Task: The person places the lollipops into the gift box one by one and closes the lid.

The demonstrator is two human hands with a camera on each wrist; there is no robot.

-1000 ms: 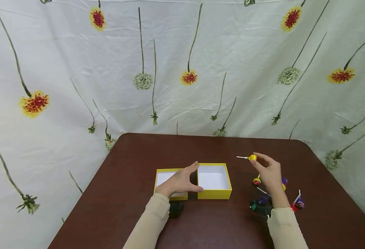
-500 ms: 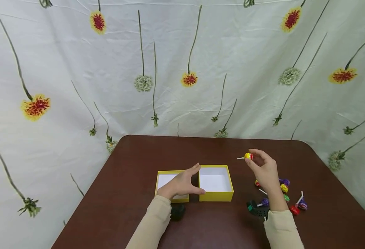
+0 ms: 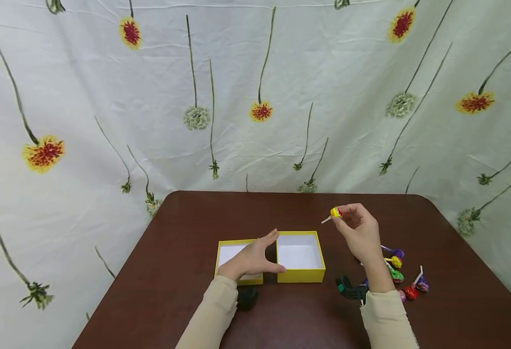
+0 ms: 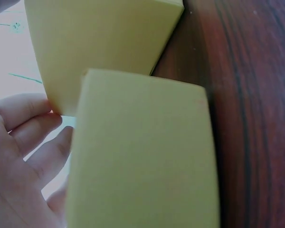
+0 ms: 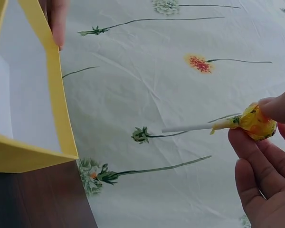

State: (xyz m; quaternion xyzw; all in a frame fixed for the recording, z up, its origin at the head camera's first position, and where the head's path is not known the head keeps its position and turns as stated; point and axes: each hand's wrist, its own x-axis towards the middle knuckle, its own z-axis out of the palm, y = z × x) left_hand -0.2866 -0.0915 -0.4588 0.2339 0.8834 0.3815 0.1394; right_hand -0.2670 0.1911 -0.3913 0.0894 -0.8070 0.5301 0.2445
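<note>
Between thumb and fingers, my right hand (image 3: 361, 233) pinches a yellow-wrapped lollipop (image 3: 336, 212) by its candy end, above the table. The white stick points left, as the right wrist view (image 5: 187, 128) also shows. An open yellow box (image 3: 301, 275) with a white inside stands left of it. My left hand (image 3: 251, 259) grips this box's left side, thumb at the front corner and fingers at the back corner. Under that hand lies a second, shallower yellow box part (image 3: 250, 279), partly hidden by it. In the left wrist view its yellow wall (image 4: 142, 152) fills the middle.
Several wrapped lollipops, among them a red one (image 3: 410, 293) and a green one (image 3: 396, 275), lie on the dark brown table (image 3: 295, 315) right of my right wrist. A black strap (image 3: 351, 290) is at that wrist. A flowered cloth (image 3: 238, 72) hangs behind.
My right hand has carried the lollipop left and slightly up towards the yellow box, and its stick now tilts downward. My left hand keeps its hold on the box.
</note>
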